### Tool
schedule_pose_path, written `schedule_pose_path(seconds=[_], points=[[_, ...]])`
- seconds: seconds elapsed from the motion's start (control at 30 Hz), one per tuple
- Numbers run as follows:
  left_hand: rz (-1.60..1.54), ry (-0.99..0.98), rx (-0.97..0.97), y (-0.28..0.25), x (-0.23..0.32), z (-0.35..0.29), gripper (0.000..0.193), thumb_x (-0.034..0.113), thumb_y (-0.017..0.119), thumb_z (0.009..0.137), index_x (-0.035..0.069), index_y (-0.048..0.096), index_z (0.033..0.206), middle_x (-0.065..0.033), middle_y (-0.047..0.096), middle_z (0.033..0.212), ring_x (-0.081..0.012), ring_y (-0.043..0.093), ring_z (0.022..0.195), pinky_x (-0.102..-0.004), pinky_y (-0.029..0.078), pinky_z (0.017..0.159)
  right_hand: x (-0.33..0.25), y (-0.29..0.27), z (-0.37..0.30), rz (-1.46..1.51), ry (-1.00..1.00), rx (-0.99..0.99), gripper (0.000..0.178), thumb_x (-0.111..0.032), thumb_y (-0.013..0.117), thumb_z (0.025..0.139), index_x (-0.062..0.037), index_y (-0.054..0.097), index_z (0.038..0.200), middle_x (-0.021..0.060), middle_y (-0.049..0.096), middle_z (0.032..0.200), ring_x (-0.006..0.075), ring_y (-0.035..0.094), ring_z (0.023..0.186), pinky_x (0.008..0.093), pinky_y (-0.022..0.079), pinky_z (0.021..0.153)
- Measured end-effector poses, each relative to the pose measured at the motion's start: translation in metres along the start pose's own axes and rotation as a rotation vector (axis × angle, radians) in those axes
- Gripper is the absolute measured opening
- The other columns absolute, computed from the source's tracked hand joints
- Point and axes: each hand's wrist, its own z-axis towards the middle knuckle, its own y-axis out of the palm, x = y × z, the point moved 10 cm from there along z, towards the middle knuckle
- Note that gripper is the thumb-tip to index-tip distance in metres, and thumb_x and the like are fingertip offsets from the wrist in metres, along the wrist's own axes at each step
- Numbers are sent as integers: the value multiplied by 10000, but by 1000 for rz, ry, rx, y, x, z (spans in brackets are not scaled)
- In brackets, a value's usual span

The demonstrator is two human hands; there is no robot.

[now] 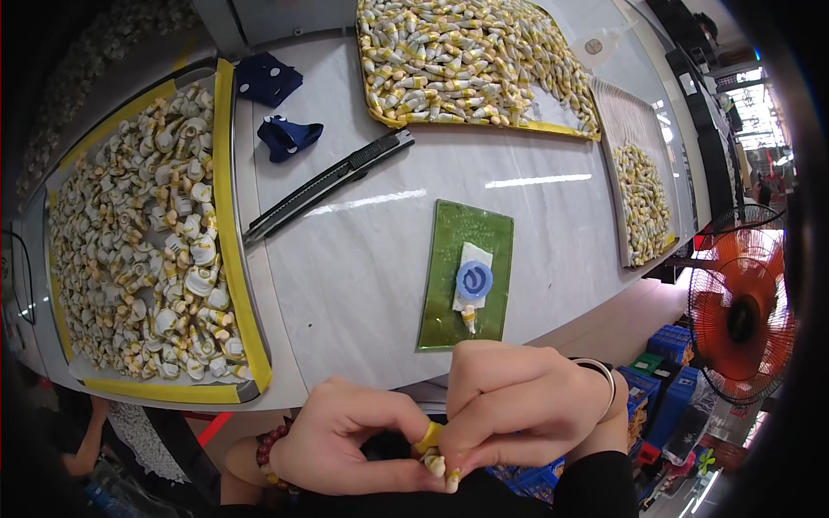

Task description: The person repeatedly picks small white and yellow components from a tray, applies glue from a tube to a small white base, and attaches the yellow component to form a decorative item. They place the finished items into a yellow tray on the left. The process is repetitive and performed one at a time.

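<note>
My left hand (354, 440), with a beaded bracelet at the wrist, is closed in a pinch just below the table's front edge. Fingertip to fingertip with it, my right hand (509, 401), wearing a bangle, is pinched too. Between them is a small yellow-and-white piece (429, 440); its pale tips poke out under the fingers, which hide most of it. Beyond the hands lies a green mat (432, 302), bearing a round blue mould-like disc (474, 280) on a white pad. A similar small white-and-yellow piece (469, 318) sits against the pad's near end.
On the left stands a yellow-edged tray (246, 328) heaped with white pieces. A yellow-edged tray (484, 129) at the back and a narrower tray (617, 112) at right hold similar pieces. A black utility knife (328, 183) and dark blue cloth bits (289, 136) lie between. An orange fan (741, 319) stands right.
</note>
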Motion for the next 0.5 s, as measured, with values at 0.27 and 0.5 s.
schedule_pose_path(seconds=[0.27,0.5], points=[[88,26,-18,-3,3,1,179,117,760,743,24,651,850,-40,674,776,-87,639,680,-195,475,606,1,-5,-3,105,-111,39,106,-80,732,750,-13,669,803,51,558,760,201,529,654,300,409,571],[105,85,-49,1,8,4,198,138,773,731,35,659,855,-38,670,769,-116,645,655,-207,475,589,1,-3,-5,201,-116,25,85,-69,717,763,-8,664,791,64,550,758,217,538,660,309,434,572]])
